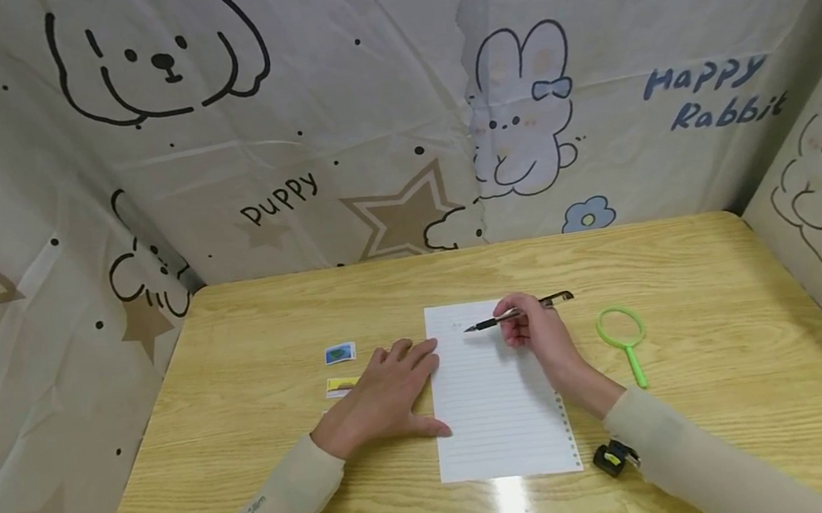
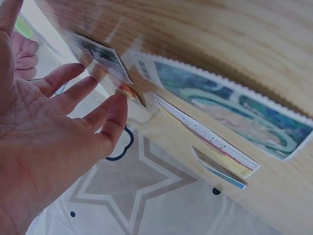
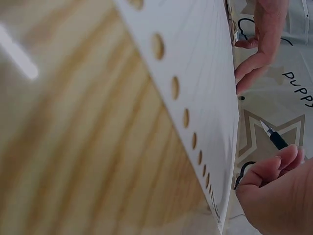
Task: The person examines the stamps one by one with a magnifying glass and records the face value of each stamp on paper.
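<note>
A lined white sheet of paper [image 1: 501,439] with punched holes down its right edge lies on the table. My right hand [image 1: 543,334] pinches a black pen [image 1: 489,323] over its upper part, the nib close by a few faint marks. The pen's cap sits on its back end. Fingers spread, my left hand [image 1: 395,388] rests at the sheet's left edge, the thumb on the paper. Several postage stamps lie beside and under that arm, among them a blue stamp [image 1: 340,353], a yellow stamp [image 1: 340,387] and a green-blue stamp [image 2: 230,107]; in the head view some are hidden.
A green magnifying glass [image 1: 636,366] lies to the right of the paper. Beside my right sleeve is a small black object [image 1: 610,459] with a yellow mark. Printed cloth [image 1: 382,126] hangs along the table's back and sides.
</note>
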Demonstrator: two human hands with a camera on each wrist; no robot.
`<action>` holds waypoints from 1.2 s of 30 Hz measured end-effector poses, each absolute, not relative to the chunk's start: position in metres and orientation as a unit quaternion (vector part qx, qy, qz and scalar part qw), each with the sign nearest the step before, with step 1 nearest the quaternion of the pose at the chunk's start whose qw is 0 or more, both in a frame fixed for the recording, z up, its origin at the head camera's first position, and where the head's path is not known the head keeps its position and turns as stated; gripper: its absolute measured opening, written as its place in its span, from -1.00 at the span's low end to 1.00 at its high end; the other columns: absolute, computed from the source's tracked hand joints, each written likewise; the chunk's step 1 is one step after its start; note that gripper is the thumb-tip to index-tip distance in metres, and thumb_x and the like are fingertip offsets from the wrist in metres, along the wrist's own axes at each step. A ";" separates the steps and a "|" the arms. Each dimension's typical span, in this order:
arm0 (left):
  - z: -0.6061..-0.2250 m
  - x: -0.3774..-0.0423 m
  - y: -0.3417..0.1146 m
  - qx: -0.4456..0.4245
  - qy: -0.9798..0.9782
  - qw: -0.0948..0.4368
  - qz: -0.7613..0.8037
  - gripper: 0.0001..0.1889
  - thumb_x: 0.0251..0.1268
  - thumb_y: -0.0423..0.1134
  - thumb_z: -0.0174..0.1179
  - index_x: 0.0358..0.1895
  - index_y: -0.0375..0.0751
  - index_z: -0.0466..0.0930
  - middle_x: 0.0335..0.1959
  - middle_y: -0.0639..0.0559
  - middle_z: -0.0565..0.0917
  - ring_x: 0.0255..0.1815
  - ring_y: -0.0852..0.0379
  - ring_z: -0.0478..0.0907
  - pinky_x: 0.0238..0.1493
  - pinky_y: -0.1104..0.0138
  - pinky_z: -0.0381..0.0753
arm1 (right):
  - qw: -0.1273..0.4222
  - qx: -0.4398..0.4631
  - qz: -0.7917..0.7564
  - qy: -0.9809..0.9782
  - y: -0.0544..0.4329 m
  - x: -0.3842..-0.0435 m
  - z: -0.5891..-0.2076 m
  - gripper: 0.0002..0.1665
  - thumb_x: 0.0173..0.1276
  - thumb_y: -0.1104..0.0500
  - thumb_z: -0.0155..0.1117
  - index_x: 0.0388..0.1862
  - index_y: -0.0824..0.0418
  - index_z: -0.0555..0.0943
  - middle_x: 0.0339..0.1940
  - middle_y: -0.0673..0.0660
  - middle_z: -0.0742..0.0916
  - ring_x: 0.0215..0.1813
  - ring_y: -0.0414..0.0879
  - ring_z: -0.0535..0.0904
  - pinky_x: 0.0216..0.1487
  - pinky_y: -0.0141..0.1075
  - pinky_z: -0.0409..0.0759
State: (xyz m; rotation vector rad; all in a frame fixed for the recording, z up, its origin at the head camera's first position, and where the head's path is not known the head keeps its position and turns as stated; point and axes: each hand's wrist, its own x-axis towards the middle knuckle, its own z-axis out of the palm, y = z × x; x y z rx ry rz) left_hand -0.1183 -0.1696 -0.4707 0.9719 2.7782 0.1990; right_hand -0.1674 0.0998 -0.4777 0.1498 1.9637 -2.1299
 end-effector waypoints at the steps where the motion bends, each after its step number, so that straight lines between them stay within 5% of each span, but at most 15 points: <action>1: -0.471 -0.119 -0.170 0.329 0.937 0.095 0.068 0.01 0.22 0.49 0.44 0.50 -0.21 0.46 0.67 -0.16 0.33 0.54 -0.26 0.30 0.35 -0.18 0.40 | 0.116 0.054 -0.731 0.671 0.101 -0.167 -0.478 -0.52 0.77 0.04 -0.12 -0.05 0.37 0.63 -0.41 0.11 0.64 -0.36 -0.13 0.53 -0.23 -0.32 0.58; 7: -0.471 -0.118 -0.170 0.332 0.935 0.095 0.078 0.00 0.23 0.47 0.46 0.50 -0.22 0.46 0.67 -0.18 0.33 0.54 -0.28 0.29 0.35 -0.21 0.40 | 0.115 0.040 -0.733 0.669 0.116 -0.162 -0.477 -0.63 0.80 0.08 -0.03 0.02 0.34 0.62 -0.32 0.12 0.72 -0.29 -0.12 0.63 -0.17 -0.31 0.63; 18: -0.472 -0.117 -0.170 0.335 0.935 0.083 0.075 0.00 0.23 0.47 0.45 0.50 -0.22 0.47 0.66 -0.18 0.34 0.53 -0.27 0.31 0.32 -0.20 0.43 | 0.074 -0.034 -0.687 0.722 0.139 -0.146 -0.471 -0.36 0.88 -0.09 -0.21 0.40 0.38 0.56 -0.06 0.19 0.79 -0.12 -0.10 0.70 0.02 -0.26 0.62; 25: -0.470 -0.117 -0.170 0.337 0.935 0.083 0.076 0.01 0.23 0.47 0.45 0.51 -0.23 0.46 0.66 -0.18 0.34 0.53 -0.28 0.31 0.31 -0.20 0.43 | 0.019 -0.045 -0.652 0.756 0.151 -0.139 -0.464 -0.47 0.87 -0.04 -0.17 0.35 0.40 0.44 0.03 0.35 0.64 0.00 0.03 0.64 0.05 -0.27 0.60; 36: -0.468 -0.116 -0.170 0.339 0.934 0.083 0.080 0.01 0.24 0.47 0.44 0.51 -0.24 0.46 0.66 -0.18 0.34 0.53 -0.28 0.31 0.30 -0.20 0.43 | 0.004 -0.109 -0.592 0.799 0.178 -0.127 -0.467 -0.59 0.82 0.06 0.09 0.32 0.36 0.60 0.25 0.33 0.71 0.23 -0.04 0.67 0.22 -0.39 0.57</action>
